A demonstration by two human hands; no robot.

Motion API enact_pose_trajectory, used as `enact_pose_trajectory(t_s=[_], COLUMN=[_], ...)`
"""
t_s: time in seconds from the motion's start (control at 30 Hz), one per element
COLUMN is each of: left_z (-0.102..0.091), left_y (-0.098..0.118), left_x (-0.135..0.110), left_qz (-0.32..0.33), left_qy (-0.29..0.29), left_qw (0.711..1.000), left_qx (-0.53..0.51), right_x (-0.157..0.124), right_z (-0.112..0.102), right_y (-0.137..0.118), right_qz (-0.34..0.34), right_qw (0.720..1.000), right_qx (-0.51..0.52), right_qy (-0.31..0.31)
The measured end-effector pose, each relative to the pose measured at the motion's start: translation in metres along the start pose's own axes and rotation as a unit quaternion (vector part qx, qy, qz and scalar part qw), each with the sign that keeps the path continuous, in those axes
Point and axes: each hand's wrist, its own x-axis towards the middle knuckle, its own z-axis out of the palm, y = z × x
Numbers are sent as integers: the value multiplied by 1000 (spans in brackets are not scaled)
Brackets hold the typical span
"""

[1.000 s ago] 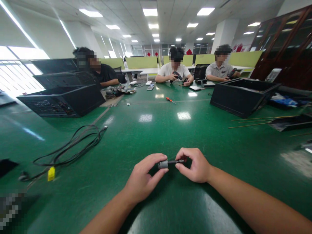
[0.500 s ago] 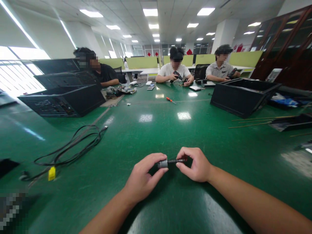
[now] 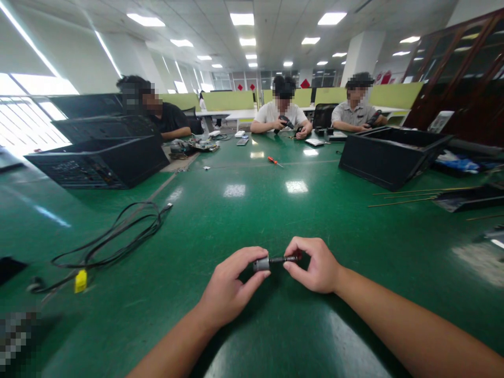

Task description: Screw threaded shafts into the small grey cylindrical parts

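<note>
Just above the green tabletop, my left hand (image 3: 232, 286) pinches a small grey cylindrical motor (image 3: 261, 264) between thumb and fingers. A thin dark shaft (image 3: 279, 260) sticks out of its right side and lies nearly level. At the far end of that shaft, my right hand (image 3: 315, 265) has thumb and forefinger closed round the tip, where a ridged, reddish part shows. The fingers partly hide both ends of the piece.
A looped black cable (image 3: 118, 236) with a yellow tag (image 3: 81, 281) lies at left. Dark computer cases (image 3: 98, 160) stand at left, another case (image 3: 388, 157) at right. An orange screwdriver (image 3: 272, 160) lies ahead. Three people sit across the table (image 3: 220, 220).
Both hands keep nearly the same hold and position. The whole view has shifted very slightly.
</note>
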Motion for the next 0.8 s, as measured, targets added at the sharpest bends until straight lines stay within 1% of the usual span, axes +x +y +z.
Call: enact_pose_trajectory(t_s=[0.8], left_z=[-2], left_y=[1], left_x=[2], left_qz=[-5], left_qy=[5], left_qw=[1000], left_qx=[2], right_x=[0], right_z=[-1], right_y=[1], right_qz=[0], right_qw=[1000], right_qx=[-2], right_qy=[0])
